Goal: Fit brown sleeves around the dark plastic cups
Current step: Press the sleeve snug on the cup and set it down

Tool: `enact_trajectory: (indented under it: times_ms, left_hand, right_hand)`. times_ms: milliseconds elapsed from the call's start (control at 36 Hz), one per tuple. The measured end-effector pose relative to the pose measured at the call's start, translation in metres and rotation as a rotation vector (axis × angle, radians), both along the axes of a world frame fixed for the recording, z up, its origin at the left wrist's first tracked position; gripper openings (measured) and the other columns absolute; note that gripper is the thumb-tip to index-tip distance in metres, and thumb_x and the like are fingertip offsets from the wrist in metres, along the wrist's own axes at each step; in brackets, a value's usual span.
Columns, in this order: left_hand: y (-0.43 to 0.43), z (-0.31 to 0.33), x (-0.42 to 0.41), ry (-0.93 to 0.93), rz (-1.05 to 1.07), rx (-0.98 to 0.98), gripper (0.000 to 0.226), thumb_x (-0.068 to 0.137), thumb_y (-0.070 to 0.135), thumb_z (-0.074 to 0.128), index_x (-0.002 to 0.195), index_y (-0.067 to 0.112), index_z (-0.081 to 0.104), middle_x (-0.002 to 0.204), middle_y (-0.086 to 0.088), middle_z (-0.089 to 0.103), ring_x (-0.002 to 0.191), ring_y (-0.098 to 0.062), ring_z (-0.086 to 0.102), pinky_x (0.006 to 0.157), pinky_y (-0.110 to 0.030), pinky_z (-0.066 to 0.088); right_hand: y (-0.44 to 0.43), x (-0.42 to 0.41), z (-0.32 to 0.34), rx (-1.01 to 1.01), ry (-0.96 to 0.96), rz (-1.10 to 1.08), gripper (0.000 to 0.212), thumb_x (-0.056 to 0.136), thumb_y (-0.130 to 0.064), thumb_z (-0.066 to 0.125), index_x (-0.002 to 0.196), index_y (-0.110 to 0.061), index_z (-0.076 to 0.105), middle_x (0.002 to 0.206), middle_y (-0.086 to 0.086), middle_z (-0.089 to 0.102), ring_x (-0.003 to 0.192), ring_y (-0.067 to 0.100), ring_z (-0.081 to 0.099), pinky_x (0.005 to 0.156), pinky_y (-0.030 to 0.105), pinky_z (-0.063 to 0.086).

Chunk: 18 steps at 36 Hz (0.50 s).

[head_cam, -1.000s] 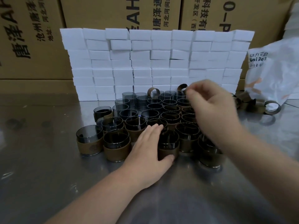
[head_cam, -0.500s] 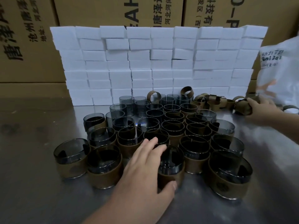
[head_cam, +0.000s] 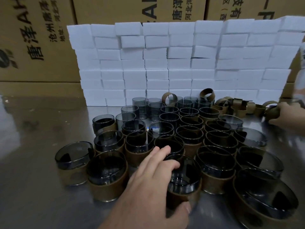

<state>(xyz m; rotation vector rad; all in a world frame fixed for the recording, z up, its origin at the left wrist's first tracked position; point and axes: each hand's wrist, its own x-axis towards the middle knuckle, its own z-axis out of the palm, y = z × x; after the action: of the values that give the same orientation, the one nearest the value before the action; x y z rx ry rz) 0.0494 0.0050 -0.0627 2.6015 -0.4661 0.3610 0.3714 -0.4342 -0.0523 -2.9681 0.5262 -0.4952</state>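
Observation:
Several dark smoky plastic cups (head_cam: 189,134) stand packed together on the steel table (head_cam: 33,187); most front ones wear brown sleeves, while some at the back left are bare. My left hand (head_cam: 153,184) grips a sleeved cup (head_cam: 184,184) at the front, fingers over its rim and thumb low on its sleeve. Loose brown sleeves (head_cam: 231,105) lie in a row at the back right. My right hand (head_cam: 287,117) at the right edge grips one brown sleeve (head_cam: 272,108) from that row.
A wall of stacked white foam blocks (head_cam: 181,63) stands right behind the cups. Brown cardboard cartons (head_cam: 33,38) with printed text fill the background. A white plastic bag shows at the far right edge (head_cam: 302,71).
The view moved closer to the cups. My right hand went from above the back cups out to the loose sleeves at the right and took hold of one. My left hand stayed on its cup.

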Motion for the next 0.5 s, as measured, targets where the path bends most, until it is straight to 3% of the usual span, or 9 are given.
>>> enact_trajectory:
  times_ms: [83,194,278,417,500]
  left_hand:
    - [0.0,-0.001,0.0,-0.013,-0.006,-0.013,0.047,0.063,0.06,0.036,0.103,0.063,0.011,0.124,0.049,-0.03,0.117,0.023,-0.034,0.103,-0.013,-0.002]
    - [0.0,-0.001,-0.001,-0.006,-0.002,-0.027,0.046,0.063,0.058,0.037,0.101,0.065,0.012,0.125,0.05,-0.028,0.117,0.023,-0.033,0.106,-0.016,0.002]
    - [0.0,-0.002,0.0,0.002,-0.006,-0.04,0.045,0.063,0.058,0.038,0.099,0.065,0.014,0.123,0.052,-0.027,0.117,0.024,-0.032,0.106,-0.017,0.005]
    - [0.002,-0.006,0.002,-0.01,-0.027,-0.074,0.044,0.065,0.058,0.041,0.102,0.062,0.017,0.121,0.055,-0.025,0.121,0.023,-0.028,0.107,-0.019,0.005]
    - [0.003,-0.009,0.003,0.001,-0.032,-0.089,0.048,0.072,0.055,0.047,0.113,0.057,0.022,0.119,0.057,-0.024,0.12,0.024,-0.028,0.108,-0.022,0.005]
  right_hand:
    - [0.0,-0.002,0.002,-0.084,-0.088,-0.011,0.06,0.057,-0.05,0.077,0.092,-0.015,0.043,0.086,0.015,0.048,0.077,0.037,0.054,0.067,0.044,0.052]
    - [0.021,-0.015,0.017,-0.185,-0.039,0.025,0.056,0.061,-0.061,0.068,0.104,-0.028,0.055,0.097,0.012,0.06,0.083,0.032,0.057,0.073,0.036,0.051]
    - [0.038,-0.031,0.022,-0.143,-0.012,-0.037,0.056,0.074,-0.069,0.053,0.108,-0.024,0.06,0.099,0.01,0.056,0.09,0.026,0.053,0.076,0.029,0.048]
    - [0.061,-0.054,0.023,-0.027,0.178,0.021,0.078,0.065,-0.049,0.078,0.119,-0.004,0.045,0.108,0.019,0.056,0.098,0.032,0.053,0.078,0.033,0.046]
    - [0.075,-0.078,0.03,-0.073,0.237,0.067,0.07,0.062,-0.04,0.081,0.112,-0.004,0.047,0.098,0.012,0.059,0.091,0.029,0.056,0.078,0.032,0.046]
